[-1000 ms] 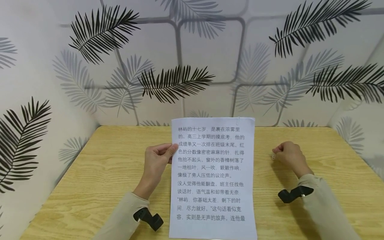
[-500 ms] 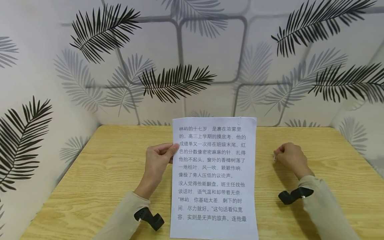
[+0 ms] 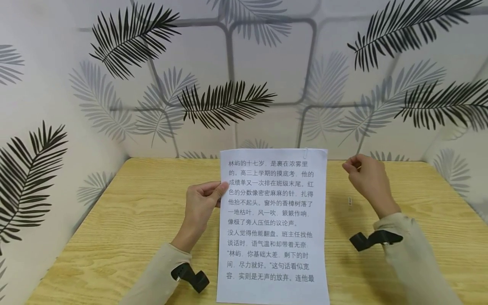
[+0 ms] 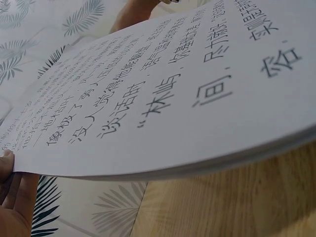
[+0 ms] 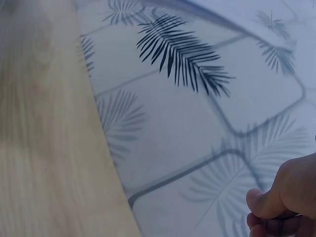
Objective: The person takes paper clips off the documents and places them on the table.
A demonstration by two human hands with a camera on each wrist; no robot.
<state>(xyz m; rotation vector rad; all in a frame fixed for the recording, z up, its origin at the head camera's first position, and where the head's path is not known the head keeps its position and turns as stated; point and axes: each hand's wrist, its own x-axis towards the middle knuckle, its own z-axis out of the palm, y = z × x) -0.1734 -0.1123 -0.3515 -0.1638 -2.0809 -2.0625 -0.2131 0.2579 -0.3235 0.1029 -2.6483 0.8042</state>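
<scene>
My left hand (image 3: 202, 203) pinches the left edge of a stack of printed paper sheets (image 3: 272, 292), thumb on the front and fingers behind. The stack's layered edge shows in the left wrist view, with the sheets (image 4: 197, 143) tilted above the table. A paper clip (image 3: 305, 153) sits on their top edge, toward the right corner. My right hand (image 3: 367, 180) is raised to the right of the sheets, thumb and fingertips curled together. I cannot tell whether something small is between them. Below it lies a small pale clip-like piece (image 3: 349, 201) on the table.
The wooden table (image 3: 133, 220) stretches back to a wall (image 3: 263, 63) with leaf-patterned covering. A black wrist mount (image 3: 190, 277) sits on the left sleeve, another wrist mount (image 3: 375, 239) on the right one.
My right hand has risen and moved away from the small pale piece, which stays on the table. My left hand and the paper sheets have hardly moved.
</scene>
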